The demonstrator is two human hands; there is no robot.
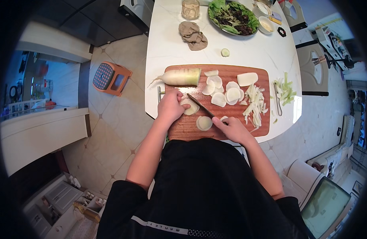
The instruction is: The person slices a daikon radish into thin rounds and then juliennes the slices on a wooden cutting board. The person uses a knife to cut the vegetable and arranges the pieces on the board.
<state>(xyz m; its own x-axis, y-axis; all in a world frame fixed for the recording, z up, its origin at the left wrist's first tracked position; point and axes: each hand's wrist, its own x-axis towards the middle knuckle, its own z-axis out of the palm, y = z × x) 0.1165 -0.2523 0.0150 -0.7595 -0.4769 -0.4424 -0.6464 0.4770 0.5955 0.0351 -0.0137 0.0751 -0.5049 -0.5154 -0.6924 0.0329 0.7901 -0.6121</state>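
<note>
My right hand [232, 129] grips a kitchen knife [199, 104], its dark blade slanting up and left across the wooden cutting board [207, 134]. At the board's left side my left hand [170, 108] holds a small stack of daikon slices [191, 108] between thumb and fingers, close to the knife's tip. Just below the blade lies another pair of round slices [204, 123]. A large piece of daikon [182, 77] with its root tail rests along the far left edge. More white slices [232, 93] overlap mid-board, beside a peeled chunk [247, 79] and a heap of cut strips [255, 106].
Right of the board lie a peeler [277, 100] and green peelings [286, 89]. Beyond it are a daikon end piece [225, 53], a brown cloth [193, 35], a glass [190, 9], a plate of leafy greens [233, 18] and small bowls [266, 25]. An orange stool [111, 78] stands left.
</note>
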